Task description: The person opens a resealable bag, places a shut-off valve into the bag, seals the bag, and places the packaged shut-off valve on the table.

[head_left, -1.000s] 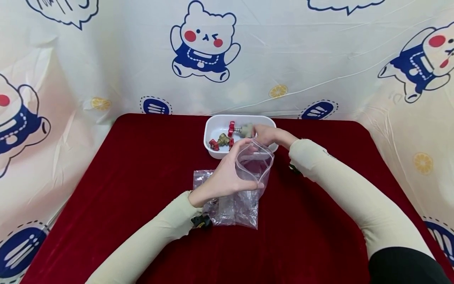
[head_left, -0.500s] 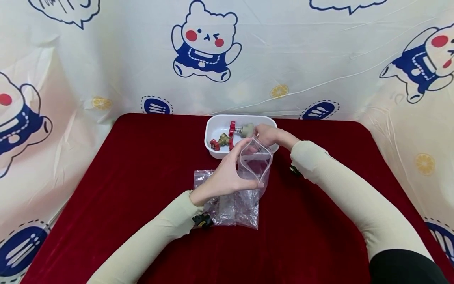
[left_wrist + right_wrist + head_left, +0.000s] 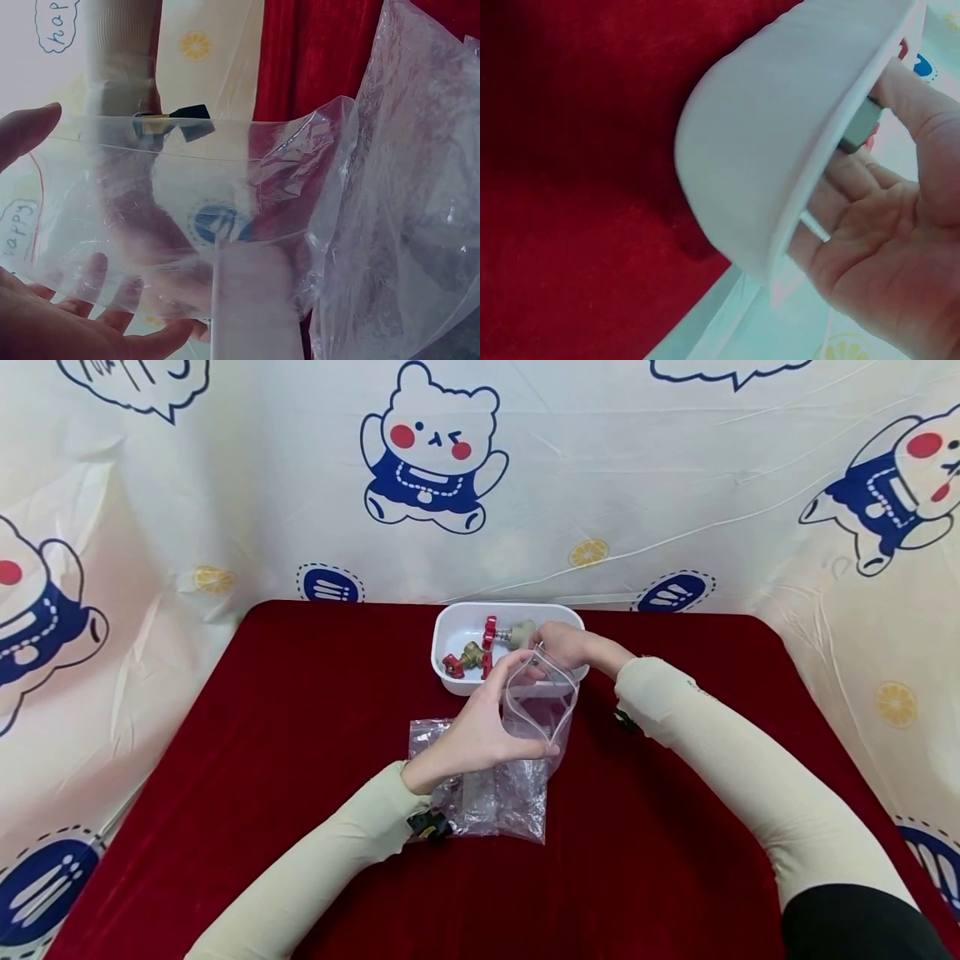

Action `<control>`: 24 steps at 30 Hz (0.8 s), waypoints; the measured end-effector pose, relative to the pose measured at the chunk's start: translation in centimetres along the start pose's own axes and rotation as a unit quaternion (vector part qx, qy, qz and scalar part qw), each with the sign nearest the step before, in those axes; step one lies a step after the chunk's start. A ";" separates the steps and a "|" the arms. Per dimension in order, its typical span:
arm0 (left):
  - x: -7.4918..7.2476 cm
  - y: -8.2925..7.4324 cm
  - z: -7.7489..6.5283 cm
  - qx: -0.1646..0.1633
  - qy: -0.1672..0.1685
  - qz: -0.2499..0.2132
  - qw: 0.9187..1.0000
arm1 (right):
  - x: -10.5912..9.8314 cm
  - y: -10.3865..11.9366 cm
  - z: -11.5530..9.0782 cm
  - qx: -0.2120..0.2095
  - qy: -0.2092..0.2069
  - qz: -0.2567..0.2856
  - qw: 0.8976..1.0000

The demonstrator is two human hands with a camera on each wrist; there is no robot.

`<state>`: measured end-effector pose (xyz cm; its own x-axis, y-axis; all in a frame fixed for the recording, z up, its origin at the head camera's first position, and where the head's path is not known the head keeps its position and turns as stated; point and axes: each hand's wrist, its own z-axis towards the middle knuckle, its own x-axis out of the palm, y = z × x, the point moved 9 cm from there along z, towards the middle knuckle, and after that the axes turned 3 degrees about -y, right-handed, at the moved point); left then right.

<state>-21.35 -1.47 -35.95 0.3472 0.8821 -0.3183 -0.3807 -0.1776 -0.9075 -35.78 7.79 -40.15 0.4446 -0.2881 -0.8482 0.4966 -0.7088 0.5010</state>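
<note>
My left hand (image 3: 476,735) holds a clear zip-lock bag (image 3: 558,714), thumb and fingers spread along its mouth, which gapes. In the left wrist view the bag (image 3: 202,187) looks see-through, with nothing inside. My right hand (image 3: 564,643) reaches over the right side of a white tub (image 3: 450,681). Its thumb and fingers are around the grey end of a valve (image 3: 517,635) with a red handle; the right wrist view shows the grey block (image 3: 862,126) between them. Left of it in the tub lies a brass valve (image 3: 472,654) with a red handle.
More clear plastic bags (image 3: 480,806) lie flat on the dark red cloth (image 3: 300,718), under and in front of my left hand. A printed white curtain (image 3: 600,460) stands close behind the tub and along both sides.
The bag's mouth has become slightly narrower, its left edge shifting a little right. Both hands stay almost where they were, and the valves still lie in the tub.
</note>
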 end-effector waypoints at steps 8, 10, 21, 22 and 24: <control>-0.1 0.1 0.0 -0.001 -0.003 0.003 1.000 | -0.9 0.2 -0.5 -0.038 -0.075 0.005 0.996; -0.1 0.1 0.1 -0.001 -0.004 0.002 1.000 | -1.2 0.1 -0.5 -0.031 -0.096 0.004 0.995; 0.0 -0.4 0.4 0.017 -0.010 -0.011 1.000 | -3.0 0.6 -1.7 0.007 -0.183 0.009 0.983; 0.0 -0.4 0.4 0.017 -0.011 -0.011 1.000 | -3.0 0.6 -1.8 0.008 -0.186 0.011 0.983; 0.1 -0.3 0.4 0.016 -0.013 -0.010 1.000 | -2.9 0.6 -1.9 0.012 -0.189 0.010 0.982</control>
<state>-21.53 -1.20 -35.60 0.3335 0.8961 -0.2928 -0.4017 -0.1459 -0.9041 -35.38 9.48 -37.05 0.1441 -0.5177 -0.8433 0.4712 -0.7135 0.5185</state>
